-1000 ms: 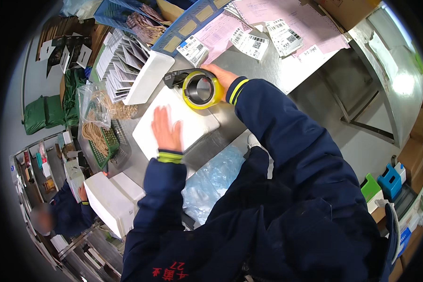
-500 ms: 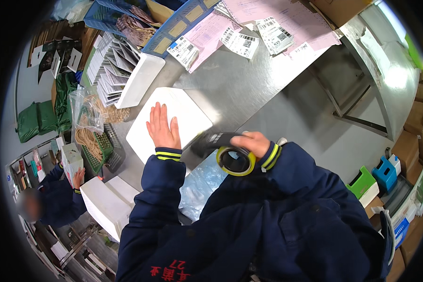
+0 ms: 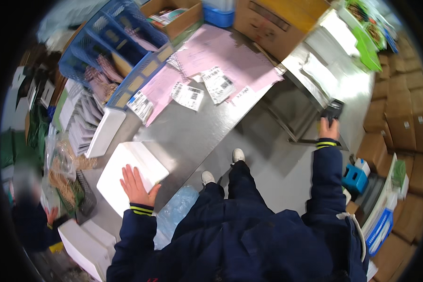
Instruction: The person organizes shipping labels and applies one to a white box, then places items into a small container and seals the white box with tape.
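While wht box (image 3: 143, 157) lies under L fingers (image 3: 135, 177), R fingers (image 3: 333, 124) hold blk dispenser (image 3: 332, 109).

This looks like a packing room, the kind you find in a warehouse or a small workshop. There is a long, shiny grey metal worktop (image 3: 192, 136). On it lie white paper labels with black bars and little squares (image 3: 188, 96), big pink paper sheets (image 3: 225, 54) and a smooth white box (image 3: 134, 162). Stacks of plain brown cardboard boxes (image 3: 399, 113) fill the right side. A blue plastic basket with holes and inner walls (image 3: 135, 81) has little bundles in it. A see-through bluish plastic bag (image 3: 176, 216) is down by the edge. Another person in dark clothes (image 3: 28, 223) is on the left.
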